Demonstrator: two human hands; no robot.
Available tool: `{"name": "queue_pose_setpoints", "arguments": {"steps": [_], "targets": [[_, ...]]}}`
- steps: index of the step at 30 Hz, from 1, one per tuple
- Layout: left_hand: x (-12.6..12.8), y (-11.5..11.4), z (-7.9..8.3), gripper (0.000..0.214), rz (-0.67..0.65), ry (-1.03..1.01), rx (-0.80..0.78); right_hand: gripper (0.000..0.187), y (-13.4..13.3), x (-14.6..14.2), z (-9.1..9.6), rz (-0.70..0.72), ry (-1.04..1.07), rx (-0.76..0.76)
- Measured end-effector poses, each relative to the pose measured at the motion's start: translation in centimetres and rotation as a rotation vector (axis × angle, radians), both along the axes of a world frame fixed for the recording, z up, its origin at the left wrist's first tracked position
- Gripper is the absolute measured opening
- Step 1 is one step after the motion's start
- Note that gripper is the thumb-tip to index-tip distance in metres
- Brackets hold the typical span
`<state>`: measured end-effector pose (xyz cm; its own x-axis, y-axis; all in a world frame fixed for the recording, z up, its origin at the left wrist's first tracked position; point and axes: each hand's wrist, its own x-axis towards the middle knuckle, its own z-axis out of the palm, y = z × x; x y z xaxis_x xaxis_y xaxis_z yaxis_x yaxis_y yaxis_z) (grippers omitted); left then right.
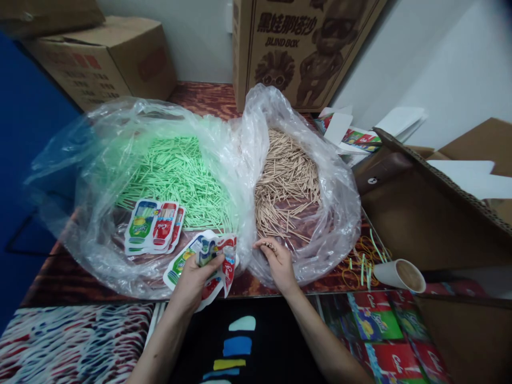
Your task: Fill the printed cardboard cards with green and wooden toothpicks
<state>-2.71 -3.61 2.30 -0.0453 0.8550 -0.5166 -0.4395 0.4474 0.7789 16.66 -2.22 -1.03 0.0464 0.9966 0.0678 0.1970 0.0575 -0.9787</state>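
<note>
Both hands are at the near edge of the table [60, 282], just in front of two open plastic bags. The left hand [192, 277] is closed around a fanned bunch of printed packets [208, 255], with the thumb pressed across them, and holds them tilted over the front lip of the left bag [80, 176]. The right hand [279, 264] is curled nearly shut, its fingertips pinched on a few tan sticks [269, 246] at the front lip of the right bag [340, 213]. The two hands are near each other but not touching. Off to the right, a paper cup [400, 274] lies on its side beside some loose rubber bands [356, 266]. Just beyond the left hand, inside the left bag, lies a flat stack of packets [154, 226], with green sticks [176, 176] spread behind it. Straight ahead of the right hand, deeper in its bag, is the tan heap [286, 176]. Its sticks point every which way, so they share no long axis. The right hand is plainly the nearer of the two to it. Against the far wall stands a printed cardboard box [304, 48].
</note>
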Motion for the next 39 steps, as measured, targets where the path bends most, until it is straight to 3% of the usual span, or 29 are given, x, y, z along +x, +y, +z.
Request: {"name": "queue_pose_setpoints", "arguments": {"steps": [7, 16, 28, 39], "targets": [[-0.2, -0.3, -0.7, 0.026, -0.063, 0.082, 0.023, 0.015, 0.0, 0.1, -0.4, 0.011, -0.017, 0.020], [-0.3, -0.3, -0.3, 0.022, -0.148, 0.139, 0.070, 0.015, -0.1, 0.1, -0.5, 0.015, -0.011, 0.019], [-0.5, -0.7, -0.9, 0.022, -0.154, 0.147, 0.059, 0.014, -0.1, 0.0, -0.5, 0.016, -0.034, 0.026], [-0.5, -0.6, 0.5, 0.014, -0.228, 0.206, 0.134, 0.015, -0.2, 0.0, -0.9, 0.018, -0.057, 0.048]]}}
